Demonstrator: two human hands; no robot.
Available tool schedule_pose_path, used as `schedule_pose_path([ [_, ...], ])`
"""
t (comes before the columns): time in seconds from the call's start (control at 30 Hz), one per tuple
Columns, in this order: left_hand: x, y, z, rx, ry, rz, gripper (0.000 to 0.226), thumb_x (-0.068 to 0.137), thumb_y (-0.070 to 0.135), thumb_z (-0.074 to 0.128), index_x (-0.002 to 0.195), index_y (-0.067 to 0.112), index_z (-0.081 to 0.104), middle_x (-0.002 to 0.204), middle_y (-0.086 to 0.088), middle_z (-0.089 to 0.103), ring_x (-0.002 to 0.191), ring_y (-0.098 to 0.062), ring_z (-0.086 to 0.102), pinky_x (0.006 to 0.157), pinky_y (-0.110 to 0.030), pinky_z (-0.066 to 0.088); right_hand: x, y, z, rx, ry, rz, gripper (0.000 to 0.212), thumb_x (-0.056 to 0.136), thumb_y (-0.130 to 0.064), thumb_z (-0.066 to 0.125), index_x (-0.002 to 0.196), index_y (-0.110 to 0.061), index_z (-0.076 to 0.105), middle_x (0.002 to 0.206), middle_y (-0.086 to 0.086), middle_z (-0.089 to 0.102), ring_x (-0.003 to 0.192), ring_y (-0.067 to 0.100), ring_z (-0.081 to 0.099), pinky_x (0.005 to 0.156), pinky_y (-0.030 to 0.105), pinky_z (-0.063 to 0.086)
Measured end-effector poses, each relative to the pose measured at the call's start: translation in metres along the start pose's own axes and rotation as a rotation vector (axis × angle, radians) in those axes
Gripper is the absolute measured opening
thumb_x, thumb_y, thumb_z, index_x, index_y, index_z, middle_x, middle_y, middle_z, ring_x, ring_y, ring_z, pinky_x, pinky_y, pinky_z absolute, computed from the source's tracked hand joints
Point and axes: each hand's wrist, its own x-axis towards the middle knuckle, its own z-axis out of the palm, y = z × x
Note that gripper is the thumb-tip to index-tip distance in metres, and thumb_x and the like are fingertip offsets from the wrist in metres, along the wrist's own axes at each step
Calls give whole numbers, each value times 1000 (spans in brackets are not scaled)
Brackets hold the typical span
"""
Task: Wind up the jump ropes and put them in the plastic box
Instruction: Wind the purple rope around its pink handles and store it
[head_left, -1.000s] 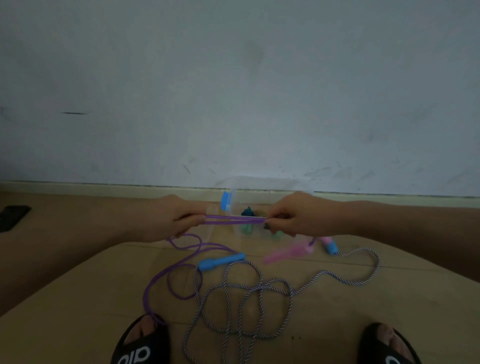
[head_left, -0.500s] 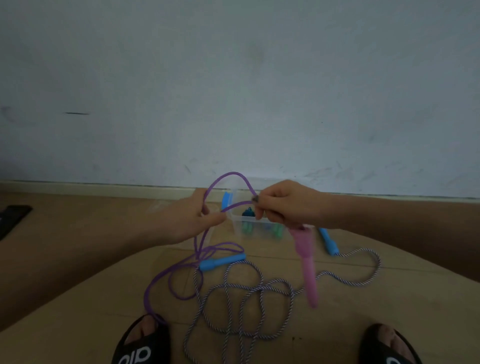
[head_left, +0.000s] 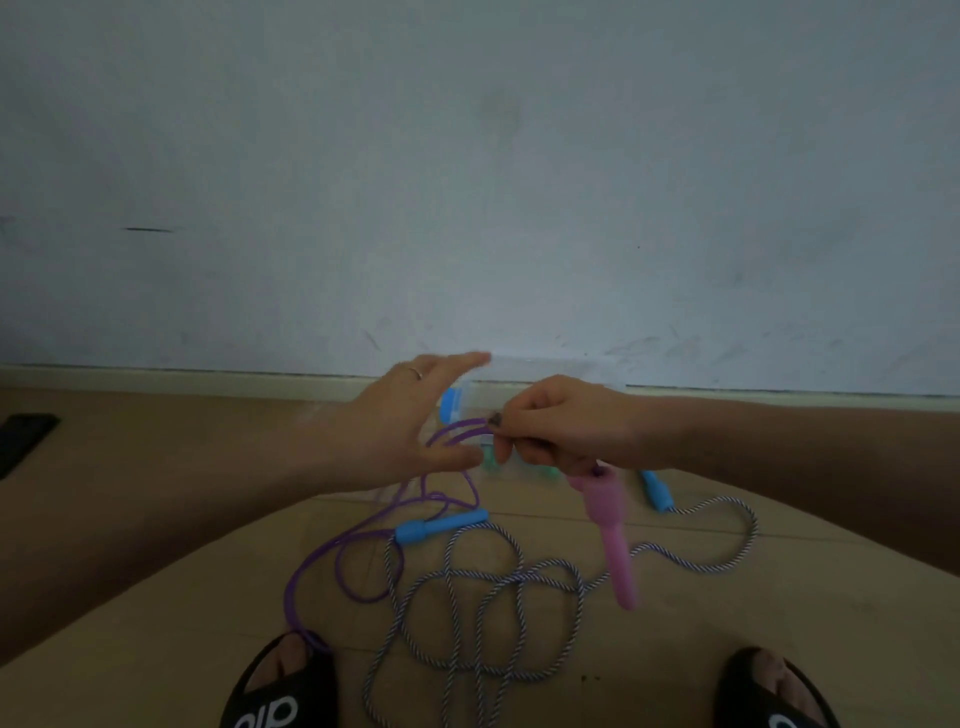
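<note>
2 ropes: purple rope (head_left: 363, 540) pinched in right hand (head_left: 561, 426), striped rope (head_left: 493, 587) on floor — clear box (head_left: 550, 374) behind. Left hand (head_left: 400, 421) spread now, was gripping earlier.

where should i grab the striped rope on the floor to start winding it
Take the striped rope by its blue handle, coming from above with the free left hand. The handle lies flat, rigid and clear of the tangled loops, with the purple rope just beside it.

Both hands hide most of the clear plastic box (head_left: 550, 366).
</note>
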Motion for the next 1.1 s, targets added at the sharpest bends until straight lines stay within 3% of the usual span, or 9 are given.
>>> schedule_pose_path([
  [0.07,-3,11,2,15,-86,70,36,93,50,56,124,32,51,116,10,60,101,1,52,82,-13,41,2,-1,1,35,-2,-9,30,99,-28,51,82,-7,65,56,3,41,41,12,23,40,21,21],
  [0.1,-3,16,3,36,-111,74,24,98,46,49,109,26,56,99,10,65,87,-2,56,72,-13,41,2,-1,0,41,1,-15,29,99,-27,52,84,-6,65,57,3,40,42,12,23,41,22,20],
  [0.2,-3,15,2,34,-138,69,26,103,39,39,92,19,52,75,3,62,68,-8,58,62,-19,41,0,0,-3,-4,0,-34,27,98,-26,54,88,-4,68,59,4,42,45,12,27,43,24,23],
  [0.47,-2,-9,-6,343,-157,175,28,101,49,33,83,28,39,66,7,45,59,-8,41,60,-32,31,3,10,-8,-276,-61,-25,14,93,-19,61,79,-15,64,60,-4,57,46,9,44,45,21,39],
  [0.67,-1,-34,-17,525,-117,109,31,97,55,24,84,30,37,63,9,42,57,-7,40,57,-29,31,9,23,-14,-377,-4,6,17,94,-9,51,101,-10,67,71,-4,68,50,7,52,52,22,47],
  [0.8,0,-39,-18,478,-142,-141,14,100,35,45,101,21,44,89,3,50,87,-22,56,74,-33,41,11,29,-13,-92,-35,79,19,93,3,47,101,-2,64,81,8,71,54,9,55,53,23,49],
  [0.9,-6,-32,-13,383,-103,-261,61,86,50,61,133,23,33,125,-4,44,114,-25,51,92,-39,46,14,26,-12,298,66,153,15,95,5,48,105,4,60,81,15,68,56,13,56,52,23,50],
  [1.0,-10,5,-7,-9,-115,-291,73,72,78,58,127,35,37,122,13,51,107,-8,57,93,-35,48,17,14,-9,710,163,165,11,98,7,43,102,7,53,77,18,64,59,14,57,56,23,55],
  [1.1,-12,45,2,-266,-239,-304,74,63,87,52,117,36,49,111,20,61,99,2,60,84,-21,48,21,0,1,908,256,120,16,99,8,38,94,9,52,72,19,66,57,19,64,64,29,59],
])
